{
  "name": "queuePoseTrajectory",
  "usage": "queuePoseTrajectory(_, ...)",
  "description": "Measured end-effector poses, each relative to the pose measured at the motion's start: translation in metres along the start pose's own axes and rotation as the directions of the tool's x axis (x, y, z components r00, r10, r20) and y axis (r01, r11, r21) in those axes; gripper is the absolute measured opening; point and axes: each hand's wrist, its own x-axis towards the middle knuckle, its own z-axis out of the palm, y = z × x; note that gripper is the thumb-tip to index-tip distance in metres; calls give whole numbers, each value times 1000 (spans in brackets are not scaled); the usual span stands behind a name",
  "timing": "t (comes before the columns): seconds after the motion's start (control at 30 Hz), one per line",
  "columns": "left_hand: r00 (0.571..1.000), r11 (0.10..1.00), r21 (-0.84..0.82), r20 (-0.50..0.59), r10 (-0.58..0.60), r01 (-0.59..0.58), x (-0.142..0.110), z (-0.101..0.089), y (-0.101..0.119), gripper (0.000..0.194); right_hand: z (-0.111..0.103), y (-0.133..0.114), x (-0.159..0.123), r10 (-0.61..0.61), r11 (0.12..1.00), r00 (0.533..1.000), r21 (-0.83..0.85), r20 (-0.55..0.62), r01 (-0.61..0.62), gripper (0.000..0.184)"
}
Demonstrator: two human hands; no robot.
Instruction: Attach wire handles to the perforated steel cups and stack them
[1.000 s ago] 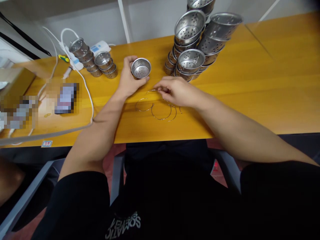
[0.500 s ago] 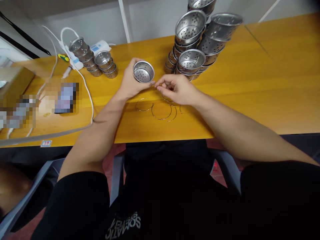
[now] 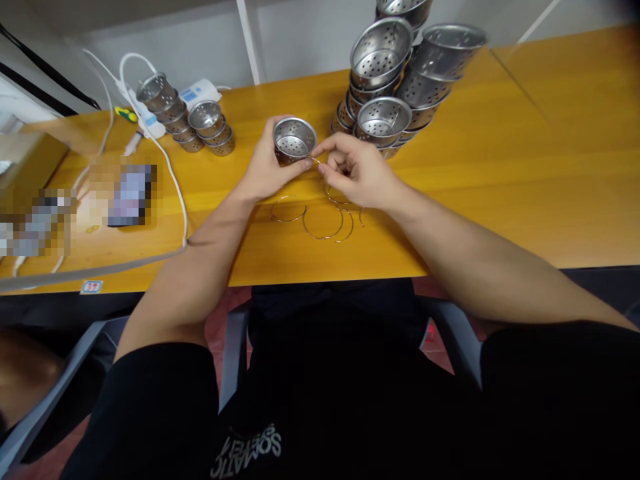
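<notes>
My left hand [image 3: 267, 163] is wrapped round a perforated metal cup [image 3: 295, 138], its open mouth facing up and toward me. At the cup's right side, my right hand [image 3: 353, 167] pinches a thin wire [image 3: 316, 161] between thumb and forefinger. One end of that wire reaches the cup's wall by my left thumb; how it sits there is too small to tell. Below the hands, several thin wire rings [image 3: 323, 238] lie on the yellow table [image 3: 280, 257], one partly behind my right hand.
Tall stacks of perforated cups [image 3: 383, 123] stand just beyond my right hand. Smaller cup stacks [image 3: 207, 120] are at the back left, near a power strip [image 3: 150, 123]. A white cable [image 3: 177, 183] loops over the table beside a blurred phone [image 3: 133, 193]. A cardboard box [image 3: 33, 167] sits far left.
The cup has moved slightly right and tilted, so more of its outer wall shows. My right hand has risen a little, and the wire in its fingers now shows.
</notes>
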Motion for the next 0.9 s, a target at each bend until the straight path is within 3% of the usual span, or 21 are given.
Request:
queuePoseTrajectory(0.17,998,998,-28,17,61,-61,-1,1,-17,126,8,12,6,-141,973,985,168,-100,156,49)
queuePoseTrajectory(0.27,994,993,-51,22,105,-103,0,3,-22,125,8,11,7,-162,963,978,197,-128,185,47)
queuePoseTrajectory(0.43,987,987,-42,36,153,-152,-1,6,-18,115,2,0,3,-206,975,958,37,-199,217,43)
queuePoseTrajectory(0.63,981,980,-62,37,191,-188,-1,12,-9,116,-11,0,0,-234,963,971,-151,-55,224,40)
queuePoseTrajectory(0.9,988,988,-9,-9,151,-151,-2,7,-5,113,-25,-11,-7,-212,942,975,-279,-60,188,37)
